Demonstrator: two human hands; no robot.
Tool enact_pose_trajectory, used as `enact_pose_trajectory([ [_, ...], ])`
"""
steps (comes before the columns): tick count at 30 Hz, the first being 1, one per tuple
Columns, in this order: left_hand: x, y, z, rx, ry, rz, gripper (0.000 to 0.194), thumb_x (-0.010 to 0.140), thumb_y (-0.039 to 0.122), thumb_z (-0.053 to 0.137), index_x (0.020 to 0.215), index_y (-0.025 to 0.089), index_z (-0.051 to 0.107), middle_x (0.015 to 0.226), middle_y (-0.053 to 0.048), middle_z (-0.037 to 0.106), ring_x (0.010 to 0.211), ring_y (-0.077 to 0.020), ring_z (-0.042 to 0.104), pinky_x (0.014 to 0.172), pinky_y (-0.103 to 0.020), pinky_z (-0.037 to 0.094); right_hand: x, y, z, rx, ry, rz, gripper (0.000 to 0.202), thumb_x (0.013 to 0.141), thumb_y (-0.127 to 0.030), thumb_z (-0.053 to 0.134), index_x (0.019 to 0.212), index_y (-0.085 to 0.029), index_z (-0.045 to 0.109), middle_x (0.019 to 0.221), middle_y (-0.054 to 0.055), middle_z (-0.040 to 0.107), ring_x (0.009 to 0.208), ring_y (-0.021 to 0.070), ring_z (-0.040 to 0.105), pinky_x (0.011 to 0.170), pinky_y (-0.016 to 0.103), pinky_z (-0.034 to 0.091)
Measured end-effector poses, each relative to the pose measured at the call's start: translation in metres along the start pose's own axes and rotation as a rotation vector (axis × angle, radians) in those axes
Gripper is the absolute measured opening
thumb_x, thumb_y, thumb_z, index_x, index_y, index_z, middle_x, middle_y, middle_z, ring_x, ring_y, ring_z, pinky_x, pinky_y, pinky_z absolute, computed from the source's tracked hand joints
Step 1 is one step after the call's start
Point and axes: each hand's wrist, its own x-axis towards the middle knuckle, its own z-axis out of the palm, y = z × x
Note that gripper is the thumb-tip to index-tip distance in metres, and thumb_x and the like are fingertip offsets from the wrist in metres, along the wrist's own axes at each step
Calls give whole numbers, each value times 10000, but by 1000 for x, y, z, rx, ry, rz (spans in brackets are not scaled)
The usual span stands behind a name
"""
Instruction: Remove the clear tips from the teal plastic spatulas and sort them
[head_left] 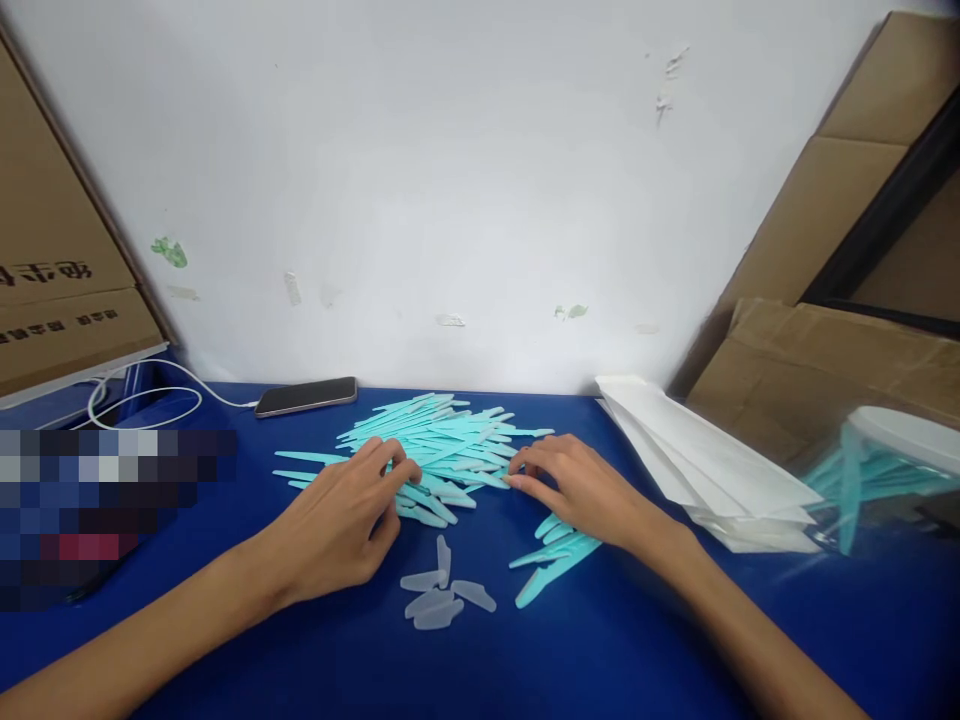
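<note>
Pinching slim turquoise eyebrow razor (pixel 491 480): right hand (pixel 566 488). Left hand (pixel 345 520) at spiky pile (pixel 442 435), grip unclear. Frosted caps (pixel 436 612) lie near.

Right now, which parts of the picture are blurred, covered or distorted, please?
Head view: the white-rimmed container at right is smeared; pixel blocks cover part of the left edge; cardboard boxes lean outward, probably lens distortion; the teal pieces, left hand and right hand look fairly sharp.

12 o'clock: white wall (pixel 480 180), pale scraps (pixel 292 288) on it | 9 o'clock: dark-screened phone (pixel 306 398), white cable (pixel 241 404) at its left end | 9–10 o'clock: printed cardboard box (pixel 67 230) | 2–3 o'clock: brown cartons (pixel 847 200) | 4 o'clock: overlapping white packets (pixel 697 455)
</note>
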Motion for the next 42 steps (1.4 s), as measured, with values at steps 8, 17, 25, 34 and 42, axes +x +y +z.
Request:
enact_pose_trajectory([
  [8,-2,-32,-22,226,-145,-87,371,791,118,448,1139,190,552,1038,-119,558,951,-304,545,600,-359,450,2,1,4,-33,-12,-22,351,1031,-421,405,1014,-235,703,906,38,715,867,208,637,876,363,416],
  [17,-8,-48,-11,133,-177,-145,281,803,187,463,1063,218,565,953,-82,619,779,-273,621,604,-349,400,3,-1,1,-42,-45,-39,379,1039,-411,380,985,-212,698,886,44,717,843,205,639,845,351,409],
  [25,-7,-55,-6,139,-228,-129,211,841,176,417,969,237,574,875,-61,651,658,-246,614,550,-327,335,3,0,0,-74,-55,-48,385,1045,-386,370,950,-200,693,856,41,713,826,196,643,821,330,404],
  [34,-8,-56,-10,150,-226,-171,382,811,190,453,1175,229,565,985,-89,696,676,-253,647,570,-330,371,2,0,0,-72,-54,-51,402,1047,-387,352,963,-196,696,872,54,721,828,200,649,835,341,410],
  [42,-13,-71,-1,79,-213,-120,264,858,135,418,998,259,604,897,-59,691,691,-235,640,544,-301,327,3,0,0,-70,-56,-52,403,1048,-380,349,945,-194,691,863,53,719,808,197,648,805,329,421],
])
